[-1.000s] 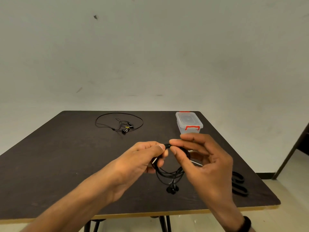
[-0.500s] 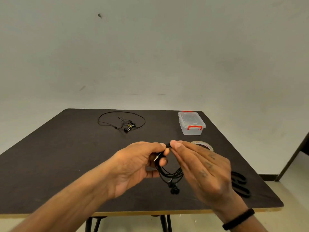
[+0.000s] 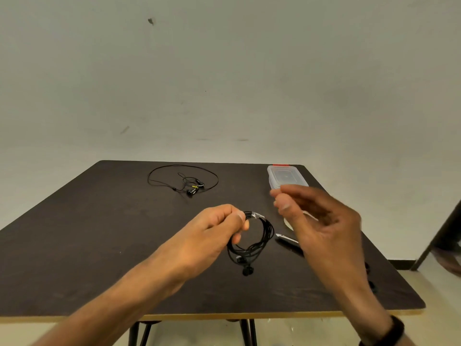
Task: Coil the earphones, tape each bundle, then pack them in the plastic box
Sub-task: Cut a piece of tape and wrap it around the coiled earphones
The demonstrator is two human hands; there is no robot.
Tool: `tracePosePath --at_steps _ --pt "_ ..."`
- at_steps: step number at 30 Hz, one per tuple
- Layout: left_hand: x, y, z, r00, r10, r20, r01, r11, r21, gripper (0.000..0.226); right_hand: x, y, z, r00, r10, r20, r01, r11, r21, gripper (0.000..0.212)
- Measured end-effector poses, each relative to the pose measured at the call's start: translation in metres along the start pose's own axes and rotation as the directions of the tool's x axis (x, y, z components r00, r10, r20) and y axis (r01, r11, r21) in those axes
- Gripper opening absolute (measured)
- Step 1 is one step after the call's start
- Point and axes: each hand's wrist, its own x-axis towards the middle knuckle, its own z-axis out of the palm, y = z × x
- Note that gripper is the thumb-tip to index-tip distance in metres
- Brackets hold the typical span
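Coiled earphones [image 3: 252, 239] pinched in left hand [image 3: 212, 236] above table [image 3: 74, 245], tape bit at top. Right hand [image 3: 321, 221] blurred, fingers loosely curled, apparently empty. Risk: tape peeling w/o press, coil springing loose; box [image 3: 287, 177] lid on.

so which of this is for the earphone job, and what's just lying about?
Job:
- coiled earphones, taped, held by left hand
- loose earphones, uncoiled
- plastic box, lid on
- tape roll, mostly hidden behind right hand
- scissors

Lying about:
- nothing else on the table
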Motion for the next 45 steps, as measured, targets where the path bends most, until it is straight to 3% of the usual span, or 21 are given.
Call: tracePosePath --at_steps 4,8,10,12,14,15,17,20,22,25,30,36,38,41,43,45 --pt "0.001 -0.002 0.001 0.997 0.076 -0.025 -0.075 0.996 0.050 0.034 0.010 -0.002 -0.001 0.943 0.089 0.320 -0.066 0.994 -0.083 0.017" --pt "0.003 -0.006 -0.001 0.997 0.074 -0.010 -0.073 0.996 0.057 0.032 0.010 -0.001 -0.001 0.920 0.093 0.381 -0.041 0.989 -0.143 0.020" --pt "0.003 -0.008 0.000 0.999 0.044 -0.012 -0.043 0.997 0.058 0.032 0.009 -0.004 0.001 0.923 0.040 0.382 0.068 0.962 -0.266 0.019" --pt "0.003 -0.009 0.000 1.000 0.014 -0.021 -0.013 0.998 0.066 0.032 0.007 -0.006 0.004 0.906 -0.106 0.410 0.316 0.813 -0.490 0.014" --pt "0.003 -0.011 0.001 0.999 -0.010 -0.031 0.011 0.998 0.060 0.032 0.005 -0.009 0.011 0.853 -0.247 0.459 0.512 0.563 -0.649 0.011" --pt "0.004 -0.012 0.000 0.999 -0.016 -0.037 0.018 0.999 0.045 0.033 0.005 -0.011 0.014 0.833 -0.285 0.475 0.552 0.480 -0.682 0.011" --pt "0.006 -0.015 -0.002 0.999 -0.007 -0.047 0.006 1.000 -0.015 0.037 0.005 -0.015 0.020 0.820 -0.328 0.468 0.571 0.417 -0.707 0.010" --pt "0.007 -0.017 -0.007 0.998 0.039 -0.057 -0.045 0.994 -0.101 0.027 0.012 -0.016 0.025 0.873 -0.285 0.395 0.487 0.520 -0.702 0.011" --pt "0.009 -0.020 -0.011 0.993 0.058 -0.105 -0.063 0.997 -0.048 0.014 0.018 -0.015 0.028 0.910 -0.232 0.344 0.412 0.604 -0.682 0.010" --pt "0.012 -0.028 -0.017 0.980 0.055 -0.193 -0.050 0.998 0.034 0.027 0.028 -0.012 0.036 0.937 -0.164 0.310 0.334 0.690 -0.642 0.010" --pt "0.010 -0.046 -0.034 0.981 -0.018 -0.193 0.011 0.999 -0.040 0.047 0.040 -0.005 0.049 0.944 -0.016 0.330 0.201 0.822 -0.532 0.013" --pt "0.002 -0.078 -0.064 0.972 -0.194 -0.134 0.185 0.979 -0.081 0.058 0.055 0.008 0.070 0.873 0.119 0.473 0.165 0.841 -0.516 0.011" --pt "-0.003 -0.090 -0.077 0.965 -0.259 -0.050 0.242 0.945 -0.221 0.065 0.060 0.013 0.082 0.837 0.164 0.522 0.160 0.839 -0.521 0.009" --pt "-0.010 -0.101 -0.091 0.931 -0.356 0.085 0.344 0.772 -0.534 0.055 0.070 0.015 0.106 0.791 0.187 0.582 0.182 0.837 -0.516 0.010" --pt "-0.013 -0.111 -0.104 0.905 -0.421 0.053 0.365 0.707 -0.606 0.039 0.077 0.014 0.128 0.760 0.168 0.627 0.210 0.850 -0.483 0.010" --pt "-0.019 -0.122 -0.121 0.890 -0.454 -0.041 0.330 0.703 -0.629 0.036 0.083 0.012 0.154 0.727 0.130 0.674 0.238 0.873 -0.425 0.009"
